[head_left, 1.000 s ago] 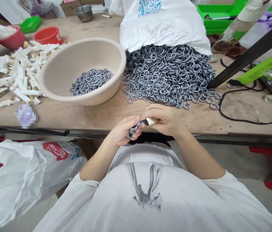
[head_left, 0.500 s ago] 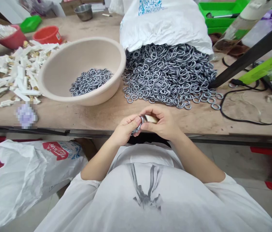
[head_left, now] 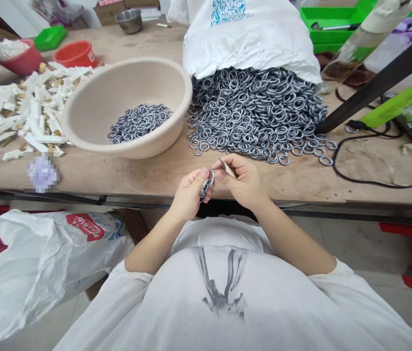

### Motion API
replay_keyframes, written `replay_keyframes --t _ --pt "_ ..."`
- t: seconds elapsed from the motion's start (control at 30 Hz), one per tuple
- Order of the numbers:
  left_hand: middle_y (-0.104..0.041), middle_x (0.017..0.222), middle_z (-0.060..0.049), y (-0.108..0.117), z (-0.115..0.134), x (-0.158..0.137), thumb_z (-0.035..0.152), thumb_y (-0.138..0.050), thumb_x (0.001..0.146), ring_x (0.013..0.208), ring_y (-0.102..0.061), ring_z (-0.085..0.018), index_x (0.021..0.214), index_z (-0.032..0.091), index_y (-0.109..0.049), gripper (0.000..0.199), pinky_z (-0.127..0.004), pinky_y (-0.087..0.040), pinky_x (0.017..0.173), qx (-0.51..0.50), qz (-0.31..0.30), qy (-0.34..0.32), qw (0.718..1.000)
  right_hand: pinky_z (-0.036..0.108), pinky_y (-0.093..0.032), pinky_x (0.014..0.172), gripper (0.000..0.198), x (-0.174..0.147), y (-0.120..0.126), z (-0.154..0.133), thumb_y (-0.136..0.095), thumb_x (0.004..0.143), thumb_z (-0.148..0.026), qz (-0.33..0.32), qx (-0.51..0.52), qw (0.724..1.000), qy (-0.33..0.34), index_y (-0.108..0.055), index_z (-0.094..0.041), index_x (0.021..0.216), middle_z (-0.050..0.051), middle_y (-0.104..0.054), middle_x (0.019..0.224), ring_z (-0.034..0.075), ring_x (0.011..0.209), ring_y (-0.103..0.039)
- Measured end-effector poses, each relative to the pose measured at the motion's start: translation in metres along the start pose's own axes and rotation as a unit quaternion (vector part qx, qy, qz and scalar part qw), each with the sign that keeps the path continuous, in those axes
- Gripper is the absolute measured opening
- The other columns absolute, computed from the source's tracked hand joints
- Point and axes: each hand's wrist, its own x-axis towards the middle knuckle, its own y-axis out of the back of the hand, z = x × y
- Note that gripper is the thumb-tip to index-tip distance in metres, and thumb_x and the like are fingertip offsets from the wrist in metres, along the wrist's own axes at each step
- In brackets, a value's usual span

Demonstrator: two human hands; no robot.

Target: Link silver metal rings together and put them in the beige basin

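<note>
My left hand [head_left: 190, 193] is closed around several grey rings [head_left: 207, 184], one of them standing up between thumb and fingertips. Right beside it, my right hand [head_left: 246, 183] grips a small knife [head_left: 228, 168] with a pale handle and a short dark blade, its tip pointing up and left. The blade is apart from the rings. Both hands are at the table's front edge. Beyond them a large heap of the same rings [head_left: 253, 112] spills from a white sack [head_left: 249, 44]. More rings lie in a beige basin [head_left: 96, 105].
White strip-like pieces [head_left: 33, 109] are piled at the left, near a red bowl [head_left: 76, 53]. A dark post [head_left: 377, 80] and a black cable [head_left: 359, 181] are on the right. A white bag [head_left: 33, 263] stands below the table edge.
My right hand has drawn slightly away from the rings, and the knife has turned so its blade points up. My left hand still holds the rings. The view has shifted a little.
</note>
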Motion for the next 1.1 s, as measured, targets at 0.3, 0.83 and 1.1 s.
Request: replay_keyframes --t 0.3,0.83,1.1 --pt "-0.048 0.049 0.006 -0.003 0.006 0.000 0.061 -0.074 0.076 0.038 -0.042 -0.005 0.066 0.018 -0.053 0.050 -0.018 -0.031 0.038 -0.007 0.035 -0.018 0.999 0.028 -0.027 0.057 0.050 -0.011 0.002 -0.010 -0.049 0.099 -0.056 -0.056 -0.206 0.967 0.137 -0.054 -0.018 0.066 -0.003 -0.046 0.061 0.010 0.056 -0.039" --pt "-0.052 0.057 0.006 0.020 0.009 0.000 0.046 -0.084 0.069 0.041 -0.044 -0.004 0.079 0.014 -0.064 0.038 -0.016 -0.033 0.037 -0.094 0.070 0.054 0.992 0.030 -0.041 0.072 0.027 0.060 -0.006 0.028 -0.061 0.093 -0.045 -0.065 -0.462 0.883 -0.061 -0.069 -0.021 0.101 0.007 -0.073 0.103 0.024 0.091 -0.065" --pt "-0.065 0.072 0.001 0.036 0.018 0.007 0.033 -0.065 0.080 0.052 -0.060 -0.009 0.089 0.017 -0.061 0.018 -0.017 -0.037 0.037 -0.117 0.154 0.057 0.979 0.039 -0.049 0.081 0.030 0.085 -0.031 0.032 -0.050 0.099 -0.027 -0.171 -0.562 0.805 -0.083 -0.067 -0.009 0.116 0.023 -0.069 0.118 0.034 0.104 -0.068"
